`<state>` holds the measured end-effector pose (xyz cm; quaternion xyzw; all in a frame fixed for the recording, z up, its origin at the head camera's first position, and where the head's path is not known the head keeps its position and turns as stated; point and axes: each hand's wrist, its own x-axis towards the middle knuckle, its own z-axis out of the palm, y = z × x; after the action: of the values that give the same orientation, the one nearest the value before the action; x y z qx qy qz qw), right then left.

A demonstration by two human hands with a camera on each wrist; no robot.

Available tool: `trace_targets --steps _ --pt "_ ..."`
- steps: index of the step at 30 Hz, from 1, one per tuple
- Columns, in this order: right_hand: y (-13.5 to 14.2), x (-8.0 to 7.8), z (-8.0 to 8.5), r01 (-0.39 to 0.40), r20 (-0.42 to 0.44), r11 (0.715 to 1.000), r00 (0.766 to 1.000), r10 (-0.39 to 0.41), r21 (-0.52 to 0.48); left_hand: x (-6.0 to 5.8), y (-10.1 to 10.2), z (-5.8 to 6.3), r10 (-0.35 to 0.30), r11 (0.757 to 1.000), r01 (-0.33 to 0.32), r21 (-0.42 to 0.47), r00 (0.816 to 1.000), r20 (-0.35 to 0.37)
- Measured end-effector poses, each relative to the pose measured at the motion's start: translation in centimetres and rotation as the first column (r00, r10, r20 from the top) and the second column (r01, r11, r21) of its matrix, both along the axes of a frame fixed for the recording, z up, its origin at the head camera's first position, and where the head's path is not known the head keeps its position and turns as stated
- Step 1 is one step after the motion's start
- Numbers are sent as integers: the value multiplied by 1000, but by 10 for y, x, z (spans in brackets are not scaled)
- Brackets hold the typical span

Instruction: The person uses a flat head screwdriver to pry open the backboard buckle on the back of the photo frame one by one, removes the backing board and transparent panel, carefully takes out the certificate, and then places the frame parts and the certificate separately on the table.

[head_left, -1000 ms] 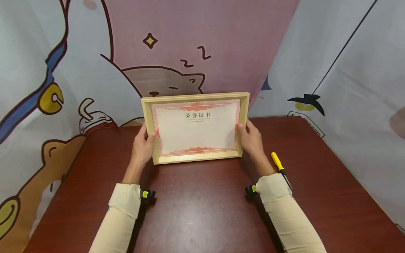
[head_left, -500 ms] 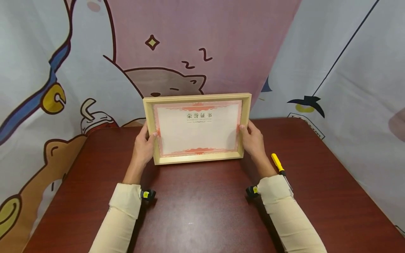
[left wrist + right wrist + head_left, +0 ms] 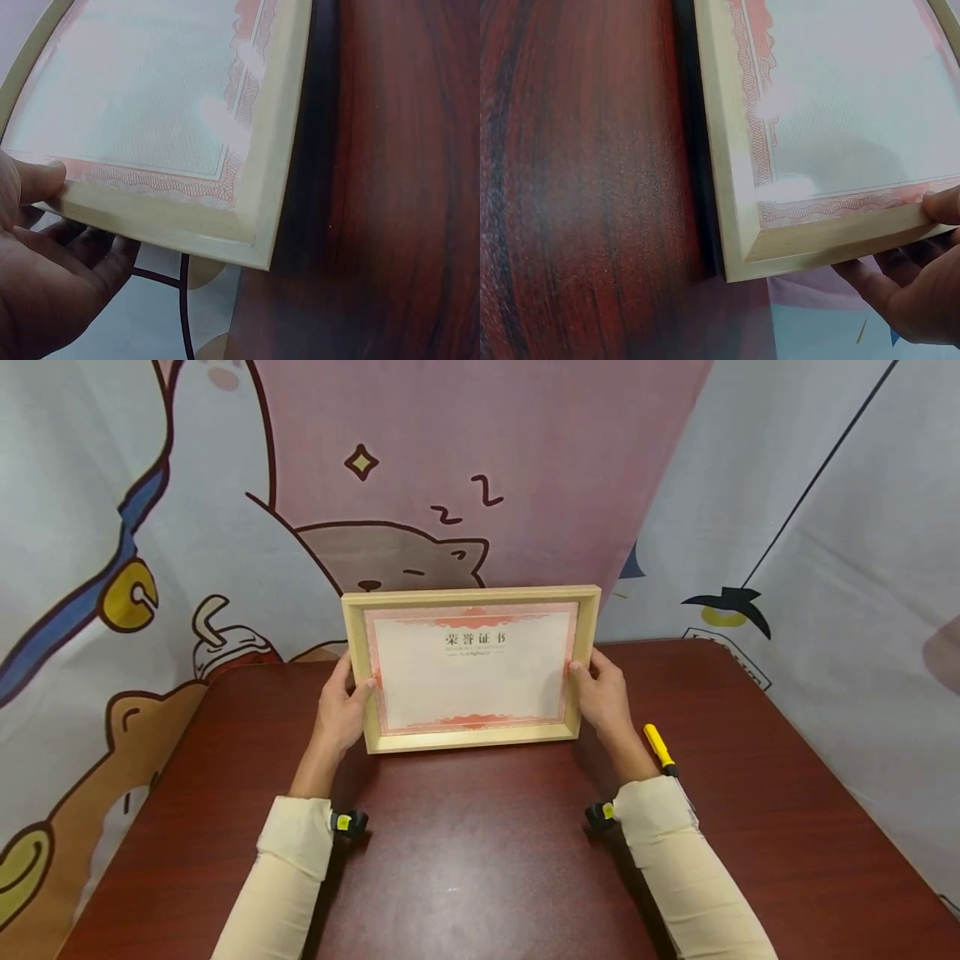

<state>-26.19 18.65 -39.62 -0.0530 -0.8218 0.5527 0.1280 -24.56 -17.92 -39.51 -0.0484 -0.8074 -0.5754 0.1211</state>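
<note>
A pale wooden picture frame [image 3: 472,744] stands tilted toward me near the far side of the table, with a red-bordered certificate [image 3: 474,685] inside it. My left hand [image 3: 340,714] grips its left side, thumb on the front edge and fingers behind, as the left wrist view also shows. On the opposite side my right hand [image 3: 603,697] holds it the same way, thumb in front. Glare on the certificate's front shows in both wrist views. Most of the frame's back is hidden.
A yellow-handled screwdriver [image 3: 658,748] lies on the dark red table [image 3: 465,843] beside my right forearm, its shaft partly hidden by the sleeve. Behind the table hangs a cartoon-printed cloth [image 3: 420,468], close to the frame's top edge.
The picture frame has shifted slightly right and down in the head view, its top edge a little lower. Both hands keep their grip throughout.
</note>
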Motion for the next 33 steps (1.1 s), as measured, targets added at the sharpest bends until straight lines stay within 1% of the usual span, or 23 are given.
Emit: trace_targets --steps 4,8,12,15,18,22,27,30,33 --pt "1 2 1 -7 -15 1000 1000 6 -30 1 -2 1 -6 1000 6 -4 1000 -11" --pt "3 5 2 -16 -39 999 999 14 -46 5 -3 5 -23 1000 24 14 999 -45" --pt "5 7 3 -28 -58 997 998 24 -73 15 -1 19 -58 998 57 -10 994 -87" --pt "7 9 2 -35 -62 996 998 30 -80 23 0 29 -92 995 89 -37 991 -92" --pt "10 12 0 -42 -57 997 998 39 -64 19 -6 19 -124 991 120 -50 988 -88" --pt "11 16 -3 -51 -54 998 997 48 -46 10 -13 -1 -147 988 141 -62 985 -88" --pt "12 22 -3 -64 -38 996 997 62 -58 12 -15 -3 -156 986 150 -75 985 -75" --pt "13 25 -3 -71 -37 996 997 69 -61 15 -16 -4 -177 983 172 -66 981 -77" --pt "14 28 -3 -60 -48 998 997 58 -35 17 -16 -4 -201 979 197 -48 976 -87"
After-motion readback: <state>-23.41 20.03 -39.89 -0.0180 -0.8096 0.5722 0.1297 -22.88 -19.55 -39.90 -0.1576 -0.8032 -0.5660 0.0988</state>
